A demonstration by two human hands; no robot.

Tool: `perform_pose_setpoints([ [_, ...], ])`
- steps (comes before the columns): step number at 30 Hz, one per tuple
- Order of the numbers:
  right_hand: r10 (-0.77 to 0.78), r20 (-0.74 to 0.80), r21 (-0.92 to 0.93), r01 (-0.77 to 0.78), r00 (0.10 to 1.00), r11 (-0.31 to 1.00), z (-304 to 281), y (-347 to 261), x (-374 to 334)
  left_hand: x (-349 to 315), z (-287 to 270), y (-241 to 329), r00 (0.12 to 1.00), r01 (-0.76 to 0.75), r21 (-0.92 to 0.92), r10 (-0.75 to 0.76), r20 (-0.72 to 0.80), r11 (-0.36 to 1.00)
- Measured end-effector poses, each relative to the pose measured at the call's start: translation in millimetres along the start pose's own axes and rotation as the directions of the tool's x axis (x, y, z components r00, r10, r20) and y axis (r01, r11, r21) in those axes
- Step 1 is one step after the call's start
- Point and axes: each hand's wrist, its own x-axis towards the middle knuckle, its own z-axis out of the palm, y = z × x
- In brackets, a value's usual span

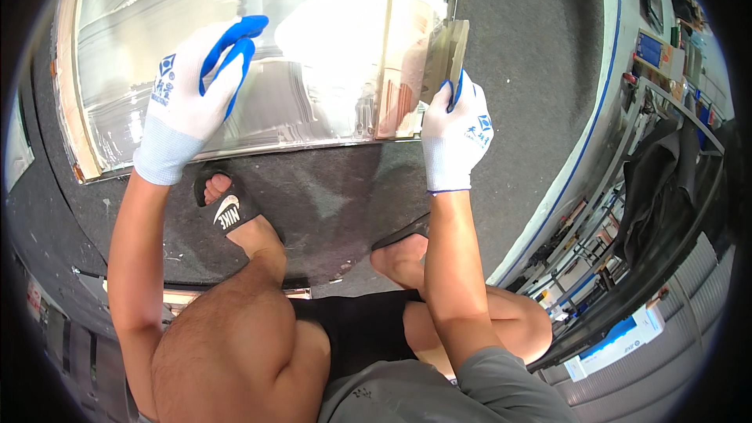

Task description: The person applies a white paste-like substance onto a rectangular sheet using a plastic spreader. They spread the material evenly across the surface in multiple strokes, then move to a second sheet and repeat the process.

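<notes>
Both my hands wear white knit gloves with blue-coated palms and fingers. My left hand (200, 70) hovers over a large framed panel (188, 125) with a glossy, streaked grey-white surface. Its fingers are bent, a gap shows between thumb and forefinger, and nothing is visible in them. At the panel's right side, my right hand (458, 129) is closed on the lower end of a flat greyish-beige strip (449, 51), which looks like a wide scraper blade. That strip is tilted over the panel's right border; its exact contact with the panel cannot be told.
Dark grey matting (525, 86) surrounds the panel, and my sandalled feet (235, 207) stand close to its near edge. A tan strip (74, 94) runs along the panel's left border. On the right are metal racks (572, 258) with dark cloth (658, 180) and boxes (658, 55).
</notes>
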Motion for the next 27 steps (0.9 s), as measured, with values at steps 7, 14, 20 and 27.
perform_pose_setpoints([
  [7,-0.034,0.011,0.155,0.031,0.999,0.987,4.8,-9.3,6.9,-0.1,0.1,-0.1,0.998,0.069,-0.067,-0.069,0.008,0.995],
  [14,0.068,0.209,0.586,-0.181,0.976,0.790,0.5,19.1,73.1,-7.1,-3.2,-5.0,0.997,0.031,-0.113,-0.038,-0.062,0.993],
  [20,0.060,0.245,0.665,-0.212,0.968,0.716,10.7,36.0,108.2,-14.9,-8.7,-5.1,0.996,-0.066,-0.001,0.065,-0.057,0.998],
  [27,0.088,0.253,0.681,-0.242,0.964,0.691,16.8,32.8,156.7,-23.1,-14.2,-11.9,0.987,-0.127,0.213,0.145,-0.071,0.969],
])
